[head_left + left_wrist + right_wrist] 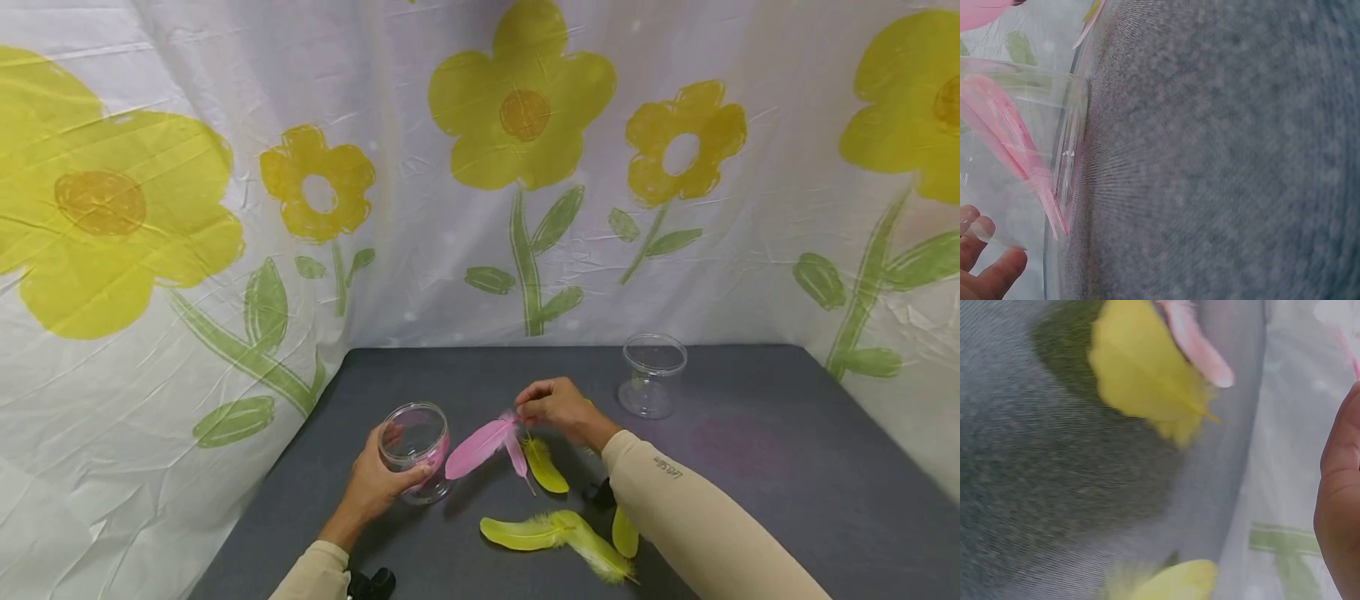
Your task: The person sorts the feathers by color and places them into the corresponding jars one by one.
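My left hand [375,482] grips a clear footed cup [414,410] at the left of the table, its thumb across the near side. Pink feathers [1013,134] show through the cup's wall in the left wrist view. To the right of the cup, my right hand [561,410] pinches a pink feather [478,448] by its quill end, and the broad tip slants down toward the cup. Below that hand are a smaller pink feather [516,457] and a yellow feather [546,468]. The right wrist view catches only part of this hand, at its right edge.
Several yellow feathers lie nearer me, including a pair [525,534] at the front and one [625,533] beside my right sleeve. A second clear cup [651,398] stands toward the back right of the dark table [750,500]. A flower-printed curtain [420,275] hangs behind.
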